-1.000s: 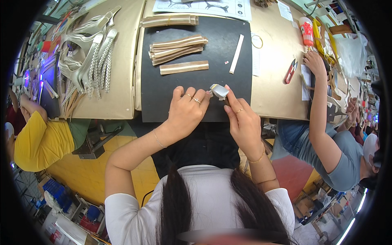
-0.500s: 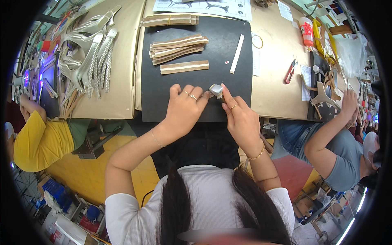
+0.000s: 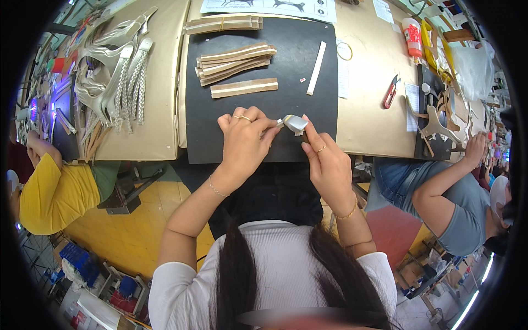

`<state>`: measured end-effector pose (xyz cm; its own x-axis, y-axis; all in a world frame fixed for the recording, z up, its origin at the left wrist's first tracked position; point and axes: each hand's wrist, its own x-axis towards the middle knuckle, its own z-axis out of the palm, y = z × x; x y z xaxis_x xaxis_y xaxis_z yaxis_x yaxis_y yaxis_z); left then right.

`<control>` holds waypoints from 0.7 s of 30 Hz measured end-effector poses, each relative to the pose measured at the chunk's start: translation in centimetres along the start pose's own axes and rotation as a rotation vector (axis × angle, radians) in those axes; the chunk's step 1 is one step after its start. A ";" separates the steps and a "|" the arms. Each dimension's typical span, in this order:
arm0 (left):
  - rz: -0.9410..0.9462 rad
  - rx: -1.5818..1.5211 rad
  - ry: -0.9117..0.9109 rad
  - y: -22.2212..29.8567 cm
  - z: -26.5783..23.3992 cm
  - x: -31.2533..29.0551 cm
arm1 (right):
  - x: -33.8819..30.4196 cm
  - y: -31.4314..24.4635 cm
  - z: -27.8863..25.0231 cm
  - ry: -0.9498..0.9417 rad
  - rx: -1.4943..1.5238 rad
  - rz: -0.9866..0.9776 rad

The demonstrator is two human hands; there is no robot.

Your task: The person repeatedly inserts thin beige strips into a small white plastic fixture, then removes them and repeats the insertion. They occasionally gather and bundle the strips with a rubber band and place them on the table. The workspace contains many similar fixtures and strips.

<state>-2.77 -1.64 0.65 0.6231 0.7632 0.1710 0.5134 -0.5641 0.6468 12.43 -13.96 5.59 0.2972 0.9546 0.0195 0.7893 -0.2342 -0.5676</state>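
Note:
Between my two hands, a short silver strip (image 3: 296, 123) is bent into a curve above the black mat (image 3: 225, 124). My left hand (image 3: 246, 137) is closed, its thumb and fingertips pinching a small pale end at the strip's left side. My right hand (image 3: 330, 159) is closed on the strip's right end with thumb and forefinger. Beyond my left hand lies a single brown strip with a white band (image 3: 245, 88). Farther back are a loose pile of similar strips (image 3: 234, 61) and a bundle of them (image 3: 223, 25).
A narrow white strip (image 3: 316, 69) lies on the mat's right part. Red-handled snips (image 3: 391, 92) rest on the table to the right. Silver straps with braided tails (image 3: 118, 77) are heaped at left. Co-workers sit on both sides; one's hand (image 3: 476, 147) is at far right.
My hands have drawn slightly apart, and more of the silver strip's curved face shows between them. The mat and table sit slightly higher and further left in the picture.

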 end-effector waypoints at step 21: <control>-0.223 -0.024 -0.050 1.0 0.3 0.7 | -0.3 0.3 0.9 -0.008 -0.017 -0.005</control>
<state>-1.67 -1.78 1.22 0.5245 0.8513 -0.0154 0.6281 -0.3747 0.6819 12.05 -14.16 4.68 0.2889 0.9572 0.0161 0.8001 -0.2321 -0.5531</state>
